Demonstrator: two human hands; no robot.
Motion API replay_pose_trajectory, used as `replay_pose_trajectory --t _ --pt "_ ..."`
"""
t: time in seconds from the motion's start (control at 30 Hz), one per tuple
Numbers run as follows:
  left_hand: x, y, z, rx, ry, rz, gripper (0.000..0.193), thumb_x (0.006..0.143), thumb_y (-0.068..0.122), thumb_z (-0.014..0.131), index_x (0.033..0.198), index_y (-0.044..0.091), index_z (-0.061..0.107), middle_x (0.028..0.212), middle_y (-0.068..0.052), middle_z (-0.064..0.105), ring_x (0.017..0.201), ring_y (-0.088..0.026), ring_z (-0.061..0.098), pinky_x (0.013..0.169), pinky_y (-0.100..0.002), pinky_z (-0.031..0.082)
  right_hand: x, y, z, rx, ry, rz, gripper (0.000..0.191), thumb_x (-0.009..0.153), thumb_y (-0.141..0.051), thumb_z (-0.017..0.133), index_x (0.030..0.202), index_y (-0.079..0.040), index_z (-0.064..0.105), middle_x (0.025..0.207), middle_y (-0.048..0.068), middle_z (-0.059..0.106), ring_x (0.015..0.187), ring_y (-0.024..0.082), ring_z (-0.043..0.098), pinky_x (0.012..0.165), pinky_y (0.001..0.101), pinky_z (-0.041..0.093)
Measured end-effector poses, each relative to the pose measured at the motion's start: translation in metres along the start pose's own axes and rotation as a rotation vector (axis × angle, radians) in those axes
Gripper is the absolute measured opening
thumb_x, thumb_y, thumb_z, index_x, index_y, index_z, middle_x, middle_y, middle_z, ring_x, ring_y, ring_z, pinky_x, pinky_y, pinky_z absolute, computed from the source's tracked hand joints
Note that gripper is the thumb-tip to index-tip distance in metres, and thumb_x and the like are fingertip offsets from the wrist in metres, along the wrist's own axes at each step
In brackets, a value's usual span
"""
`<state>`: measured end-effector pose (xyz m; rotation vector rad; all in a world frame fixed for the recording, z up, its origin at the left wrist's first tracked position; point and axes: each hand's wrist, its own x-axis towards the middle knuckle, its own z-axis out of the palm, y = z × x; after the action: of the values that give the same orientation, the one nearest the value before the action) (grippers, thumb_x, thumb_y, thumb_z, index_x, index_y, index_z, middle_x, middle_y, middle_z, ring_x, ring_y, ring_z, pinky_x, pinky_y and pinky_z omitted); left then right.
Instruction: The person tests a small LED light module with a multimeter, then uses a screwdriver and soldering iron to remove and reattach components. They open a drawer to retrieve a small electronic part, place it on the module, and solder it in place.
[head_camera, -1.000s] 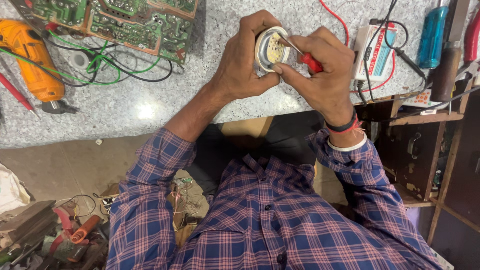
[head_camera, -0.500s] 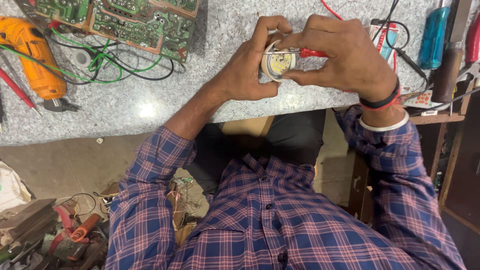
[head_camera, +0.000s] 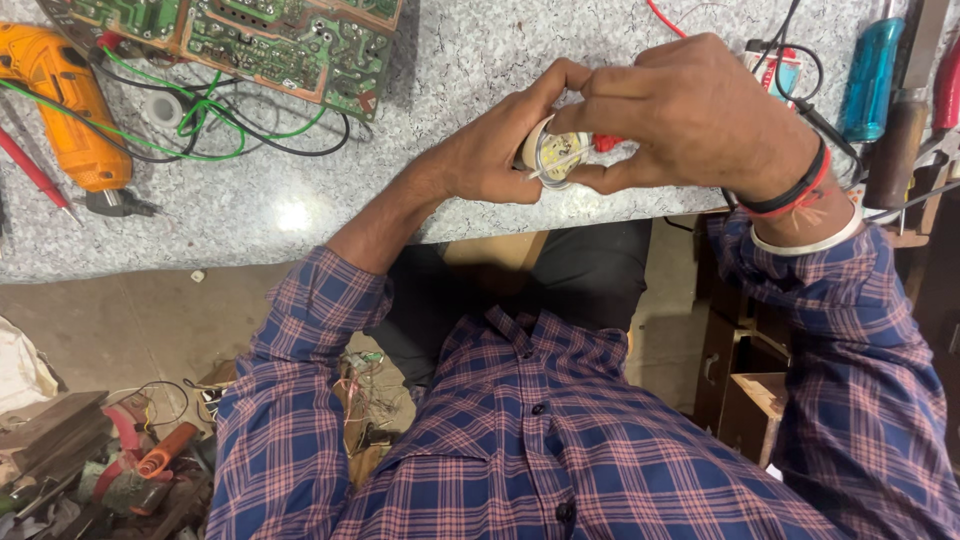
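While the grey speckled worktop (head_camera: 480, 130) takes up the whole top of the view, everything that matters sits right at its near edge, and that looks deliberate: the edge gives the forearms something to lean on. Up at the back lies a green circuit board (head_camera: 260, 35), trailing green and black wires (head_camera: 200, 125) across the stone, pushed away from the hands so it stays out of their way. Off to the far side rests an orange power tool (head_camera: 65, 110) with a thin red probe (head_camera: 35, 170) beside it, both well apart from the action. On the other side a blue-handled screwdriver (head_camera: 868, 70) and a dark wooden handle (head_camera: 895, 150) lie side by side, near enough to grab.

Now to the middle. The left hand (head_camera: 485, 155) curls around a small round lamp part (head_camera: 550, 155), thumb and fingers closed on its white rim, tilting its pale face up toward the eyes; I'd judge that grip is there to keep the piece from turning. The right hand (head_camera: 690, 110) comes over the top, fingers bunched and pinching a red-handled screwdriver (head_camera: 608, 143), of which only a sliver of red shows. Its thin metal shaft (head_camera: 555, 165) slants across the face of the lamp part. Where exactly the tip lands I cannot tell. So both hands are closed, touching, the part held between them just above the worktop edge.
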<state>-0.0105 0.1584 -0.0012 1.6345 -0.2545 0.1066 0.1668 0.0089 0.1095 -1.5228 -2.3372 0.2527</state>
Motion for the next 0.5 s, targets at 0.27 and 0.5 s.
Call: replay_pose_trajectory --t 0.27,0.5 --pt "-0.002 0.003 0.001 -0.127 -0.024 -0.119 0.084 0.065 0.026 0.062 0.145 0.006 0.046 0.115 -0.009 0.059 0.111 -0.022 0.064 0.091 -0.037 0.05 -0.002 -0.001 0.014 0.078 0.083 0.043 0.043 0.078 -0.029 0.092 0.107 -0.008 0.069 0.08 0.004 0.063 0.062 0.023 0.059 0.057 0.0373 0.045" --pt "-0.004 -0.004 0.0 -0.167 -0.027 -0.067 0.08 0.065 0.027 0.063 0.141 0.006 0.046 0.115 -0.006 0.061 0.114 -0.02 0.065 0.095 -0.033 0.05 -0.012 -0.001 0.02 0.106 0.166 0.067 0.048 0.075 -0.033 0.096 0.107 -0.011 0.068 0.085 0.003 0.067 0.064 0.021 0.061 0.057 0.0356 0.045"
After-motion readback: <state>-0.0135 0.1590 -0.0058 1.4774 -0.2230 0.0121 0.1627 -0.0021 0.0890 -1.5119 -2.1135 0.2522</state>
